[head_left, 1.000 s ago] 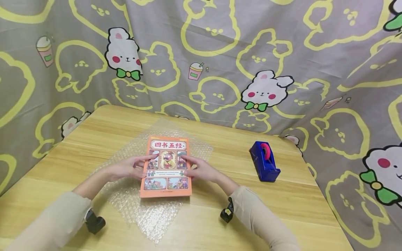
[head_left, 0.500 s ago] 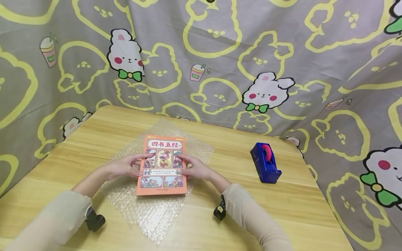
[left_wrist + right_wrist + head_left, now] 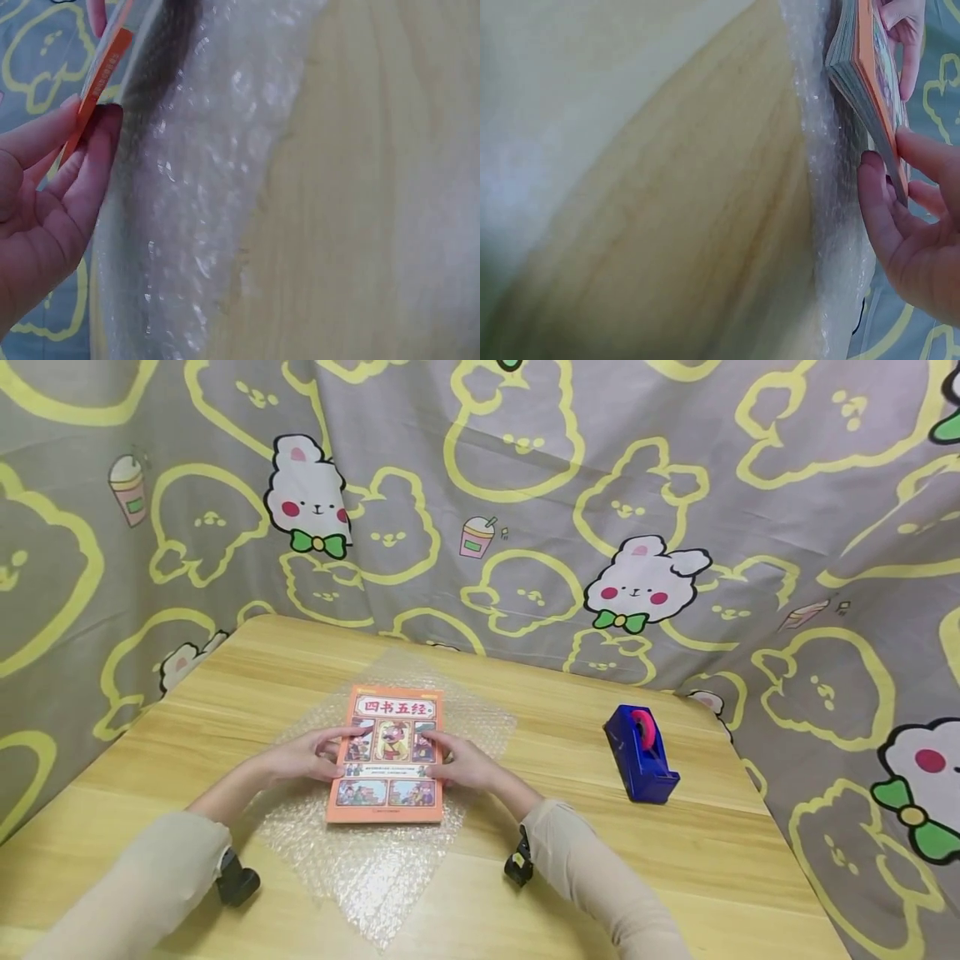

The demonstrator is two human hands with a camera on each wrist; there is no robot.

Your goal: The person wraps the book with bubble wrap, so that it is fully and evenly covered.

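Observation:
An orange book [image 3: 386, 772] with cartoon panels and red lettering on its cover is held over a sheet of bubble wrap [image 3: 367, 877]. My left hand [image 3: 303, 756] grips its left edge, and my right hand [image 3: 465, 764] grips the opposite edge. In the left wrist view the thumb and curled fingers of the left hand [image 3: 56, 187] pinch the orange spine [image 3: 109, 67]. The right wrist view shows the right hand [image 3: 922, 217] with its thumb on the cover and fingers under the pages [image 3: 847, 71]. The bubble wrap lies flat, turned cornerwise on the table, partly hidden by the book.
A blue tape dispenser [image 3: 641, 756] with a pink-red roll stands to the right on the wooden table [image 3: 600, 877]. Behind and beside the table hangs a grey curtain [image 3: 525, 510] with rabbit prints. Black wrist cameras sit at both sleeves.
The book, gripped by both hands throughout, has shifted slightly left over the bubble wrap. The right forearm has moved left with it, and the head view has shifted a little.

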